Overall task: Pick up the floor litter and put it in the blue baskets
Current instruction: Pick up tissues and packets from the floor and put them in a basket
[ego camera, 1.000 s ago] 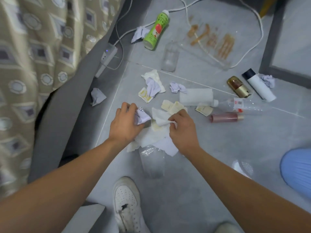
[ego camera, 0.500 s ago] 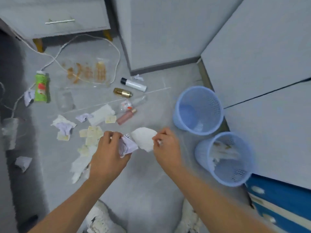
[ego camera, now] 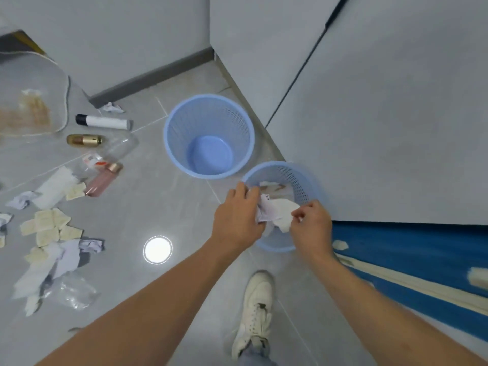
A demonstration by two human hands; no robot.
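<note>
From above, I saw my left hand (ego camera: 237,220) with fingers curled round a crumpled lilac paper (ego camera: 264,211), and my right hand (ego camera: 313,228) pinching a white tissue (ego camera: 284,211). Both were held over the nearer blue basket (ego camera: 303,180). The farther blue basket (ego camera: 208,136) stood just beside it on the floor (ego camera: 163,207).

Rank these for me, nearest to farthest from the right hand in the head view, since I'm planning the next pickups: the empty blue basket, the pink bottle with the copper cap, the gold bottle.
From the right hand:
1. Empty blue basket, up and left, beside the wall.
2. Pink bottle with the copper cap, far left on the floor.
3. Gold bottle, farther left and farther back.
</note>
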